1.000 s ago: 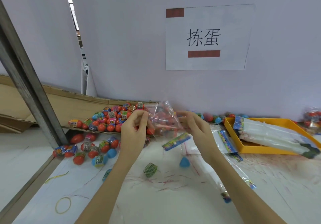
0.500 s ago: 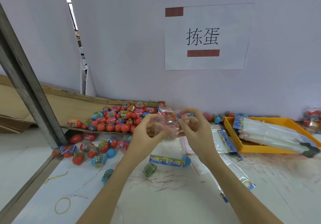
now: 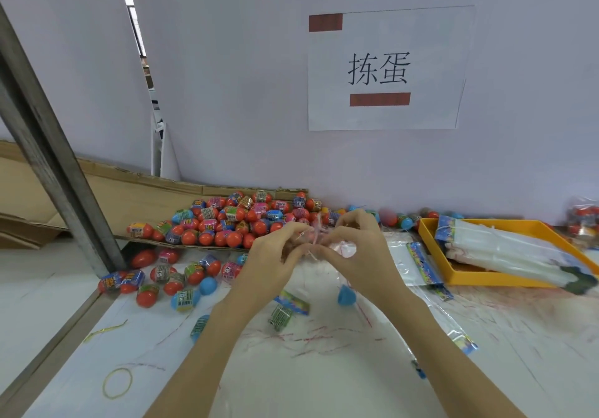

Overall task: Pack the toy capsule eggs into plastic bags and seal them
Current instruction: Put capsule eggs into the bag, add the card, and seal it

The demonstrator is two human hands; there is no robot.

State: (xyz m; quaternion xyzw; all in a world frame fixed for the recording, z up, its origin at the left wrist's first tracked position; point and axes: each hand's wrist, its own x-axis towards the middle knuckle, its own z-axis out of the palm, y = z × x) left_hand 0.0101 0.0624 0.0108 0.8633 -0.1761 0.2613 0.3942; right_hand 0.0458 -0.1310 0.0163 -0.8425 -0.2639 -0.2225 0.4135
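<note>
Both hands meet above the table: the left hand [image 3: 275,252] and right hand [image 3: 358,249] pinch a clear plastic bag [image 3: 327,249] between curled fingertips.

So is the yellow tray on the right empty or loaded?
Loaded: the yellow tray holds a stack of clear bags lying flat, overhanging its near right corner.

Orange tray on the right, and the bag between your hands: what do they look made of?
Orange tray: likely rigid plastic, with smooth, evenly coloured walls and a thin straight rim. Bag: thin clear plastic film, glossy and crumpled, pinched by the left hand and right hand.
</note>
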